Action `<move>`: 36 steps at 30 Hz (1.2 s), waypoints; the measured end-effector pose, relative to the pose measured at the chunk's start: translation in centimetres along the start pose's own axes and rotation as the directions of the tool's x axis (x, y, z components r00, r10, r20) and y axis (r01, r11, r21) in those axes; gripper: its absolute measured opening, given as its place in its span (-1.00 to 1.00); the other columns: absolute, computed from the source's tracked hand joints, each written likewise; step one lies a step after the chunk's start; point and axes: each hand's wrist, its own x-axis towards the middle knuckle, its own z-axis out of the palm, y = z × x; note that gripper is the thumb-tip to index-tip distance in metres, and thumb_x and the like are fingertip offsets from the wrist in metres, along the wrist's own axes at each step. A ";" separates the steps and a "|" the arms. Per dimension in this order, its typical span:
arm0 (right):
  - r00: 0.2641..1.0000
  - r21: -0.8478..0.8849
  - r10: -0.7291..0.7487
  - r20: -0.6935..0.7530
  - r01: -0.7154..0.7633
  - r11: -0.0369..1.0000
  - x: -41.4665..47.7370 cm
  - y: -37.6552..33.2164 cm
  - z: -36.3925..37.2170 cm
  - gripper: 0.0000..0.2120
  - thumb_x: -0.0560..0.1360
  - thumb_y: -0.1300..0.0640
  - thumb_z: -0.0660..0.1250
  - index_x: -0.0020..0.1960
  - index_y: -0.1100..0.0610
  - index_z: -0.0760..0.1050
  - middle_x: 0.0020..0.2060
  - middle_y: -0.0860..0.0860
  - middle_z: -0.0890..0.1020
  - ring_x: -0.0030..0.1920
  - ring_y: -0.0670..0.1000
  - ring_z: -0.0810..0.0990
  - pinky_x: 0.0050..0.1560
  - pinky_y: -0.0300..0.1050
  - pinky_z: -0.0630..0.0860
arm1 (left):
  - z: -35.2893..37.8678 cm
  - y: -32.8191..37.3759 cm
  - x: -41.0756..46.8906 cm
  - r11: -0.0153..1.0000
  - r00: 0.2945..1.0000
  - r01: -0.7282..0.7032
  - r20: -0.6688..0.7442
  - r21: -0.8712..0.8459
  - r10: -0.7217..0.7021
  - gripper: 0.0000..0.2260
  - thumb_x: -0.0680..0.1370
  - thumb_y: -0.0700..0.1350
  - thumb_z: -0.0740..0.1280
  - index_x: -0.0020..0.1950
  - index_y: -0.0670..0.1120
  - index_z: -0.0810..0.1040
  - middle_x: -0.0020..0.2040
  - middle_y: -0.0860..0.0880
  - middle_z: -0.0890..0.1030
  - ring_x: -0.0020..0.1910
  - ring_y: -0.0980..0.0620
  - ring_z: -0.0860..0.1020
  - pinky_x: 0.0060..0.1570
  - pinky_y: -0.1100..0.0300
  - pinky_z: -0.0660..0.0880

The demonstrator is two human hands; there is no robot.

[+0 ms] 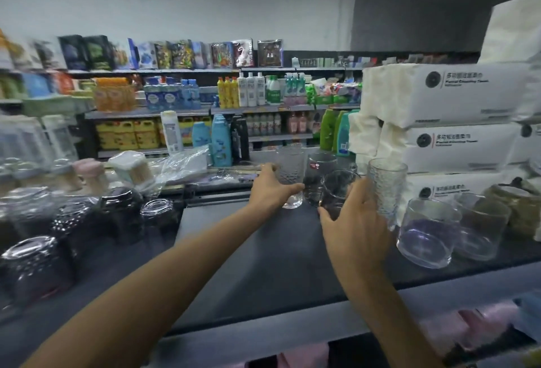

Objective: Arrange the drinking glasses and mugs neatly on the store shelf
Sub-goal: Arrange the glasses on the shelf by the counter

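My left hand (270,187) grips a tall patterned glass (289,171) at the back of the dark shelf (263,250). Just right of it stands a smooth glass with a red label (319,168). My right hand (355,227) holds a smooth clear glass (336,189), thumb on its left side, fingers reaching toward a tall textured glass (386,189) beside it. Two wide clear tumblers (427,233) (480,227) stand further right. Several dark glass jars and glasses (123,209) line the shelf's left side.
Stacked white tissue packs (445,98) rise at the right behind the glasses. Cotton swab boxes and a plastic bag (181,168) lie at the back left. Across the aisle, shelves carry bottles and detergents (228,92). Pink goods (480,320) sit on the lower shelf.
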 end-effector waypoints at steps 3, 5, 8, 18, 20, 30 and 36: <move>0.999 0.174 -0.028 -0.042 0.035 0.984 -0.4 0.2 -0.1 -0.48 0.44 -0.02 0.57 0.14 0.13 0.31 0.01 0.17 0.60 -0.03 0.29 0.62 -0.15 0.07 0.48 | -0.3 0.4 -0.8 0.999 0.998 0.025 -0.051 -0.035 -0.026 -0.32 0.39 0.01 0.65 0.41 -0.09 0.45 0.31 -0.06 0.58 0.29 -0.07 0.57 0.32 -0.02 0.50; 0.996 0.301 -0.044 -0.078 0.066 0.951 -0.8 -0.2 -0.8 -0.48 0.40 0.00 0.60 0.05 0.09 0.27 -0.07 0.14 0.58 -0.11 0.26 0.60 -0.19 0.02 0.41 | -1.2 0.0 -1.9 0.997 0.994 0.038 -0.103 -0.063 -0.044 -0.33 0.37 0.02 0.66 0.38 -0.07 0.47 0.27 -0.04 0.62 0.25 -0.04 0.59 0.31 -0.01 0.52; 0.988 0.456 -0.101 -0.119 0.145 0.878 -1.7 -1.8 -2.6 -0.47 0.39 -0.01 0.61 0.08 0.10 0.31 -0.07 0.06 0.54 -0.11 0.20 0.57 -0.17 0.01 0.44 | -4.5 -1.2 -4.9 0.991 0.984 0.006 -0.177 -0.134 -0.030 -0.40 0.34 0.01 0.68 0.29 -0.03 0.51 0.14 0.00 0.69 0.11 0.02 0.67 0.23 -0.04 0.59; 0.959 0.982 -0.258 0.120 -0.076 0.173 -9.3 -10.9 -4.9 -0.44 0.36 0.18 0.62 0.12 -0.16 0.34 0.03 -0.12 0.65 0.07 -0.09 0.70 0.09 -0.16 0.64 | -21.9 -4.1 -20.9 0.995 0.923 -0.088 -0.379 -0.039 0.067 -0.50 0.40 0.07 0.63 0.26 0.11 0.52 0.14 0.12 0.70 0.08 0.17 0.68 0.12 0.08 0.63; 0.935 0.983 -0.305 0.180 -0.164 0.078 -10.9 -13.1 -4.7 -0.39 0.33 0.18 0.58 0.23 -0.10 0.36 0.04 -0.10 0.69 0.09 -0.03 0.72 0.08 -0.16 0.65 | -25.1 -5.2 -24.1 0.997 0.888 -0.079 -0.455 -0.015 0.064 -0.51 0.39 0.10 0.61 0.26 0.13 0.53 0.14 0.18 0.69 0.10 0.22 0.66 0.09 0.20 0.60; 0.902 0.957 -0.323 0.286 -0.285 0.050 -19.4 -23.9 -2.1 -0.36 0.25 0.18 0.59 0.25 -0.07 0.42 0.05 0.09 0.72 0.07 0.10 0.73 0.06 -0.08 0.67 | -38.9 -14.3 -27.0 1.000 0.782 0.005 -0.623 0.023 0.010 -0.44 0.36 0.15 0.61 0.29 0.16 0.50 0.13 0.24 0.62 0.06 0.36 0.59 -0.06 0.36 0.53; 0.922 0.948 -0.244 0.299 -0.258 0.186 -22.3 -26.6 -0.5 -0.35 0.26 0.14 0.61 0.27 -0.13 0.43 0.12 0.10 0.69 0.14 0.09 0.70 0.18 0.02 0.64 | -43.4 -19.9 -20.8 0.998 0.818 0.003 -0.575 0.059 0.032 -0.33 0.28 0.23 0.64 0.32 0.08 0.54 0.10 0.12 0.68 0.03 0.14 0.66 0.08 0.06 0.64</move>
